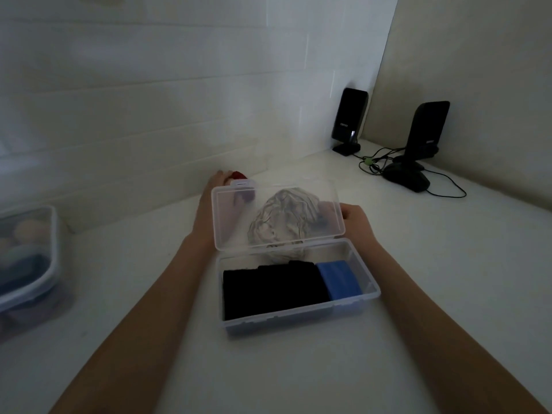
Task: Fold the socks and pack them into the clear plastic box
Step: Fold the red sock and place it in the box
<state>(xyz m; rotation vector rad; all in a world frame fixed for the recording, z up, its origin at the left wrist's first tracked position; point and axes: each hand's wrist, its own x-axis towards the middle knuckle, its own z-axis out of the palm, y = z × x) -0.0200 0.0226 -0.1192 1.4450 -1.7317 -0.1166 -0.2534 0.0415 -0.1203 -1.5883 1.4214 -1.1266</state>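
Observation:
The clear plastic box [370, 294] sits open on the white table, its lid [227, 222] standing upright. Inside lie folded black socks [271, 286] and a folded blue sock [339, 279] at the right end. A crumpled grey-white sock [283, 216] lies behind the lid and shows through it. My right hand [357, 218] grips the lid's right edge. My left hand [209, 201] reaches behind the lid's left side, by a small red thing [239, 175]; its fingers are partly hidden by the lid.
A second clear container [35, 264] with mixed items stands at the left edge. Two black speakers [349, 118] [427, 130], a black mouse [406, 177] and cables lie at the back right corner. Walls close off the back.

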